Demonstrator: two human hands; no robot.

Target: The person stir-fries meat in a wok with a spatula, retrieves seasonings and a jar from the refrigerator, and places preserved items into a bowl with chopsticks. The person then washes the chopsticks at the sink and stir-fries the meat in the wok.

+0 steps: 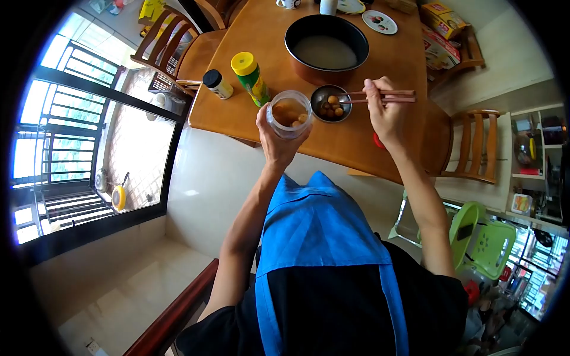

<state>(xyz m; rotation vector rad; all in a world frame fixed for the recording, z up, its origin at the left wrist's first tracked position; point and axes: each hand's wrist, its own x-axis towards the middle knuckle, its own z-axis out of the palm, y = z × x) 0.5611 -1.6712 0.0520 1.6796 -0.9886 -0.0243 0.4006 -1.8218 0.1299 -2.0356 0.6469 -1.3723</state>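
My left hand (pixel 278 141) is wrapped round a clear jar (pixel 289 132), which is uncapped and tilted so that brown liquid and several round pale-brown pieces show inside. In my right hand (pixel 386 113) is a pair of wooden chopsticks (pixel 401 96), held level and pointing left. Their tips reach into a small metal bowl (pixel 321 115), close to the round brown pieces (pixel 331 107) lying in it. The bowl stands on the table just right of the jar. What the round pieces are, I cannot tell.
Behind the bowl stands a large dark pot (pixel 303 68) with cloudy liquid. A green canister (pixel 255 82) with a yellow lid and a black-capped jar (pixel 221 88) stand to the left on the wooden table (pixel 211 121). A decorated plate (pixel 380 22) lies farther back.
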